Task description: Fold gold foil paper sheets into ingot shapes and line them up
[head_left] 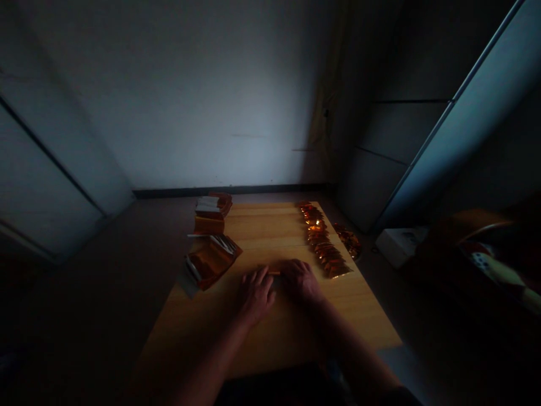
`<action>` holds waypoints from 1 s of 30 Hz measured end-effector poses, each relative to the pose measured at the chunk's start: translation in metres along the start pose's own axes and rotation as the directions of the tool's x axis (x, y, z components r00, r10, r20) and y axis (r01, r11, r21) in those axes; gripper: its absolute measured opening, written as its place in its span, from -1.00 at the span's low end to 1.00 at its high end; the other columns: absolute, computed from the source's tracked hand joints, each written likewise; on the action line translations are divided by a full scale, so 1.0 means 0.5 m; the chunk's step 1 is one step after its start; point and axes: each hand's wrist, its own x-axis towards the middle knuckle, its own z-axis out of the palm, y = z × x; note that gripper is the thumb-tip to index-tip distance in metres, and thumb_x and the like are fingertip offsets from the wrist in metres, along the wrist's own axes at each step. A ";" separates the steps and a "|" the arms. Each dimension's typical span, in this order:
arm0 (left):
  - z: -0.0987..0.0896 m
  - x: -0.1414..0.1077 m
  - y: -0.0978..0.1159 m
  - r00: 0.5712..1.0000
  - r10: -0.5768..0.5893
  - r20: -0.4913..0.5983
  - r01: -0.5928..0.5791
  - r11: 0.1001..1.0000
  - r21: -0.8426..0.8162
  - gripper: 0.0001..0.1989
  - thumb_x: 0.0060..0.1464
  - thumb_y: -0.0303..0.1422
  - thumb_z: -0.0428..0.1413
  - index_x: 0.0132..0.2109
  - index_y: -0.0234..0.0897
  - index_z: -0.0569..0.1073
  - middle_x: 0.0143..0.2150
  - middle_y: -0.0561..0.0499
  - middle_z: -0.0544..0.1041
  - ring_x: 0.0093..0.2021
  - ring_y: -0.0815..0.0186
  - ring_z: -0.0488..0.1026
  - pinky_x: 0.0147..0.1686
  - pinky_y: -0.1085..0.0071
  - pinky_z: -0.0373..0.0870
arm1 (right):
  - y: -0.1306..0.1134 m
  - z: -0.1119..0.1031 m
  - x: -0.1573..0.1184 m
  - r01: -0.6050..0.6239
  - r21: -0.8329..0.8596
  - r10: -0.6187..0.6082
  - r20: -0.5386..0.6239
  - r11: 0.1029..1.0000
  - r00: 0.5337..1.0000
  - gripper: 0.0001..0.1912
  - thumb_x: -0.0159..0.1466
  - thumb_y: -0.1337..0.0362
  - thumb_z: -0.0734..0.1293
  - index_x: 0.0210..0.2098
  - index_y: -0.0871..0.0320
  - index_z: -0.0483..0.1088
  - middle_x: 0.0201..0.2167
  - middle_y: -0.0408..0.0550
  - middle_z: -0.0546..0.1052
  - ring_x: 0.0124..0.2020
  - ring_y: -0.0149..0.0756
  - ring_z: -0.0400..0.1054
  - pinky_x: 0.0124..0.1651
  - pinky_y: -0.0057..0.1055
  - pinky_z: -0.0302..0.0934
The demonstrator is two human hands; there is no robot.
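My left hand (256, 294) lies low over the table with its fingers a little apart, the fingertips beside a narrow folded piece of gold-orange foil paper (274, 273). My right hand (302, 281) is curled over the right end of that piece, hiding it. Left of my hands rests a stack of copper-coloured foil sheets (210, 264) with pale edges, and behind it is another stack (210, 225). A row of shiny folded foil pieces (323, 239) overlaps along the table's right side.
The wooden table (266, 225) stands before a pale wall (220, 113). More shiny foil (347, 241) lies low beyond its right edge. A white box (399, 245) is on the floor at right, near a tall cabinet (380, 141).
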 end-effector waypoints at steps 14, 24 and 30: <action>0.006 -0.002 0.000 1.000 -0.024 0.019 0.024 1.000 0.000 -0.56 0.12 -0.38 -0.04 0.16 -0.16 0.29 0.30 -0.09 0.25 0.27 0.06 0.16 0.12 -0.12 0.15 | 0.007 -0.016 -0.019 -0.049 -0.029 0.050 0.031 0.998 0.998 -0.71 0.32 0.18 0.26 0.02 -0.05 0.40 0.09 -0.07 0.41 0.10 -0.17 0.19 0.11 -0.23 0.03; 0.000 0.003 0.001 0.997 -0.030 0.069 0.031 1.000 -0.001 -0.54 0.13 -0.35 -0.06 0.19 -0.18 0.29 0.32 -0.08 0.21 0.28 0.05 0.14 0.17 -0.17 0.09 | 0.013 -0.011 -0.015 -0.090 -0.050 0.091 0.022 0.995 0.996 -0.70 0.33 0.17 0.23 0.04 -0.13 0.38 0.11 -0.10 0.38 0.09 -0.16 0.17 0.08 -0.21 0.04; 0.001 0.005 -0.005 0.997 0.040 0.068 -0.039 0.999 -0.015 -0.55 0.11 -0.37 -0.04 0.16 -0.25 0.33 0.34 -0.11 0.18 0.32 0.07 0.08 0.26 -0.10 -0.02 | -0.002 0.002 -0.004 -0.127 -0.077 0.131 0.044 0.989 0.990 -0.67 0.31 0.12 0.25 0.05 -0.07 0.37 0.15 -0.03 0.33 0.13 -0.13 0.14 0.10 -0.17 -0.01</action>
